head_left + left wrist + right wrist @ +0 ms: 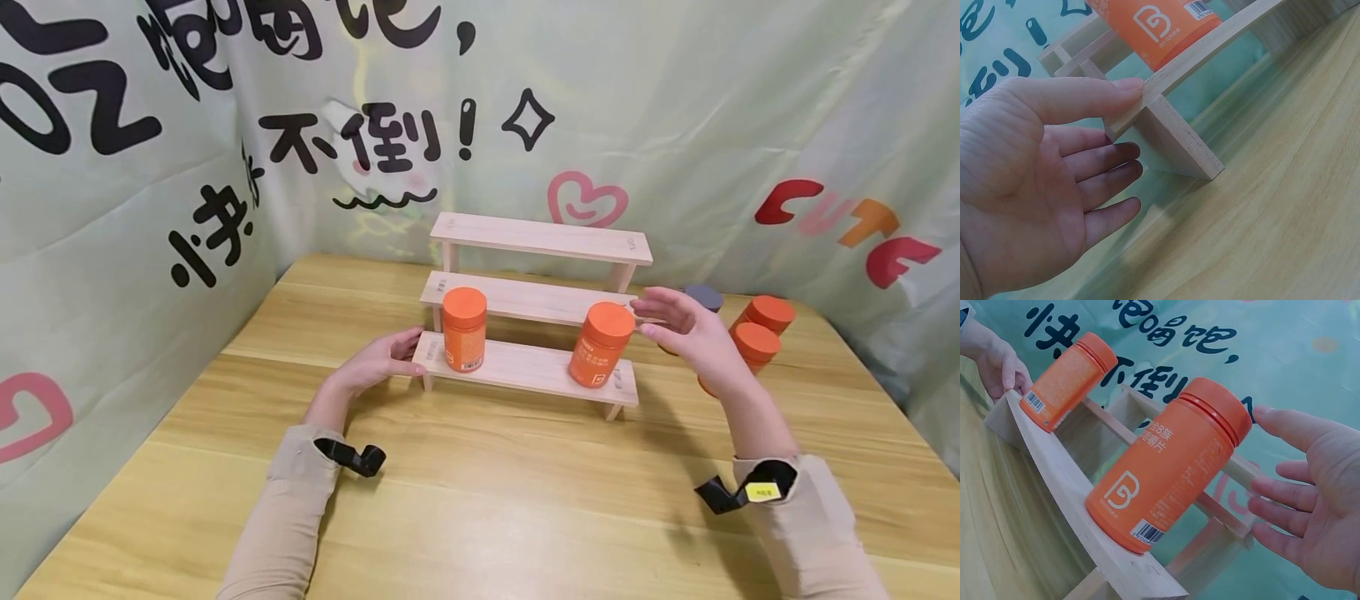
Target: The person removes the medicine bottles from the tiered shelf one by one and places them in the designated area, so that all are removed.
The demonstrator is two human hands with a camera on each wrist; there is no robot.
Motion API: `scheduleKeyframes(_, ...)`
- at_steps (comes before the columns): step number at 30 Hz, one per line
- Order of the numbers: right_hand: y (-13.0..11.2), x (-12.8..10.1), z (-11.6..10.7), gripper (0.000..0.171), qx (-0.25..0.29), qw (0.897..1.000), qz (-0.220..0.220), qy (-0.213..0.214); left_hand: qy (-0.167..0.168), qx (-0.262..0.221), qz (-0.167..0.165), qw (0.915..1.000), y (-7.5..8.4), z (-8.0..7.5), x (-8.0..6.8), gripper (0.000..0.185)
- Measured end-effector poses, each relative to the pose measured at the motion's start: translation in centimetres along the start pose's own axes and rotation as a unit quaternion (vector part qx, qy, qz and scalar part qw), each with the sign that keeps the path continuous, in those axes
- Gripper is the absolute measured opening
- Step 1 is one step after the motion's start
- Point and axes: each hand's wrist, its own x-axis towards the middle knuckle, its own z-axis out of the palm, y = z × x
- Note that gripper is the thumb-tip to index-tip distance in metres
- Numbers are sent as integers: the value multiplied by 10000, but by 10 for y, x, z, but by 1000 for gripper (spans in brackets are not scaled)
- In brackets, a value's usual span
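Note:
A three-step wooden rack (pixel 528 369) stands on the table. Two orange jars stand on its lowest step: one at the left (pixel 463 329) (pixel 1066 381) and one at the right (pixel 601 343) (pixel 1169 465). My left hand (pixel 378 364) (pixel 1041 181) rests against the left end of the lowest step (pixel 1147 103), thumb on the board's top, fingers straight beside the leg. My right hand (pixel 686 329) (pixel 1310 500) hovers open just right of the right jar, fingers spread and close to its lid, not gripping it.
Behind my right hand more jars stand on the table: two orange ones (pixel 768 315) (pixel 753 346) and one with a dark lid (pixel 705 297). A printed cloth backdrop (pixel 225 167) walls the table at back and sides. The table's bare wooden top (pixel 480 500) lies in front.

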Motion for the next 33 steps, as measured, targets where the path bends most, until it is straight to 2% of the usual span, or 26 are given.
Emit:
scheduleKeyframes(3, 0, -1, 1, 47, -86, 9999, 97, 33, 8, 23, -25, 10000, 0, 0, 1, 82)
scheduleKeyframes(13, -5, -4, 7, 52, 91, 9998, -129, -150, 5, 79, -11, 10000, 0, 0, 0, 81)
scheduleKeyframes(26, -10, 0, 20, 60, -285, 9990, -5, -341, -19, 106, 23, 9999, 0, -1, 1, 82)
scheduleKeyframes(33, -15, 0, 24, 66, -741, 9962, 58, -447, 7, 123, 1, 9999, 0, -1, 1, 81)
